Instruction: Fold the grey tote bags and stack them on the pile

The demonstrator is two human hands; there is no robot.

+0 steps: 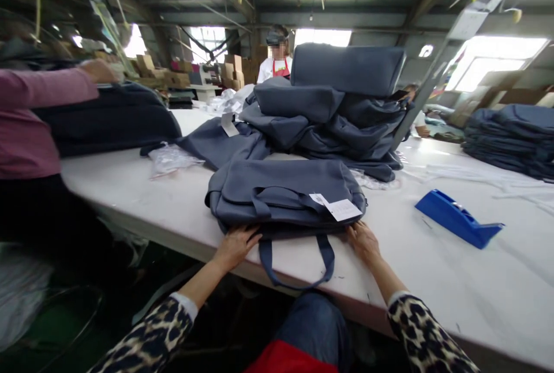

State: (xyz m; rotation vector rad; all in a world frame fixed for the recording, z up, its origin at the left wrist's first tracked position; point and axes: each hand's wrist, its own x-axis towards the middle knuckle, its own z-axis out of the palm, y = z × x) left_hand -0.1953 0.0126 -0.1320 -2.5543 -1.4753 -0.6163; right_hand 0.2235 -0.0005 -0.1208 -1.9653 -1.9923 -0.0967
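A dark blue-grey duffel bag (289,179) lies on the white table (142,188) in front of me. One carry strap rests across its top and another loop (329,263) hangs toward the table's front edge. A white paper tag (344,209) lies over the bag's right front. My left hand (237,246) is closed at the lower left front edge of the bag, its fingers against the fabric. At the lower right corner, my right hand (362,240) grips the edge, its fingertips partly hidden by the bag.
Behind the bag rises a heap of similar bags (320,113). A blue tape dispenser (459,217) stands at right. Clear plastic packets (173,159) lie at left. A co-worker's pink sleeve (47,90) is by a dark pile; another person (274,61) is farther back. Folded bags (511,136) are stacked far right.
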